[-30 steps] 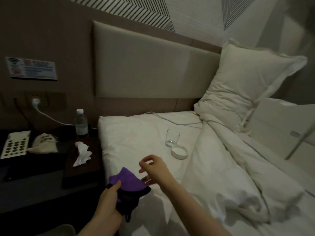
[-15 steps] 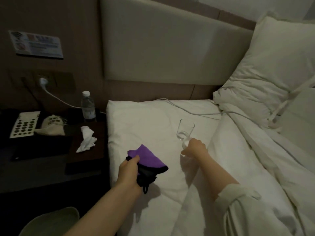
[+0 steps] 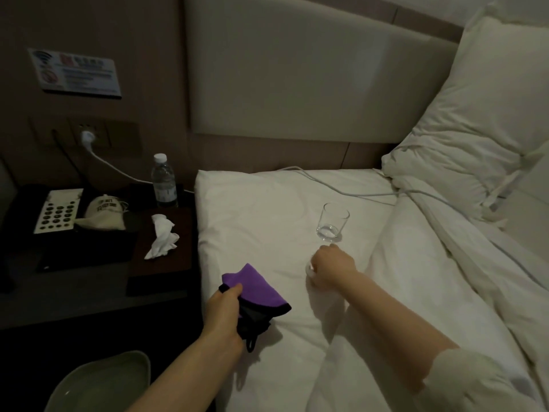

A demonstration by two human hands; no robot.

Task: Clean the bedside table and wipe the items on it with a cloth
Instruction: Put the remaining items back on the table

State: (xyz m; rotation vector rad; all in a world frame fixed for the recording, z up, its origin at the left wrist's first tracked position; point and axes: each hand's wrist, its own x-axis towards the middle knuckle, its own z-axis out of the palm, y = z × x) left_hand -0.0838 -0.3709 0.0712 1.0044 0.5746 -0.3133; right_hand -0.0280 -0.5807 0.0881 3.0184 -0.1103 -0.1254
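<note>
My left hand (image 3: 222, 310) grips a folded purple cloth (image 3: 255, 289) with a black edge, held over the left side of the white bed. My right hand (image 3: 332, 266) reaches onto the sheet and curls round a small white round dish (image 3: 309, 269), which it mostly hides. An empty clear glass (image 3: 332, 221) stands upright on the bed just beyond that hand. The dark bedside table (image 3: 166, 263) on the left carries a water bottle (image 3: 164, 182), a crumpled white tissue (image 3: 162, 236), a cloth pouch (image 3: 102, 212) and a telephone keypad (image 3: 58, 211).
A white charger cable (image 3: 341, 188) runs from the wall socket (image 3: 87, 136) across the bed toward the pillow (image 3: 481, 120). A rumpled duvet (image 3: 445, 263) covers the right side. A pale round bin (image 3: 104, 382) sits on the floor at bottom left.
My right hand has reached forward from beside the cloth to the white dish below the glass and closed on it. My view has tilted down and drawn closer.
</note>
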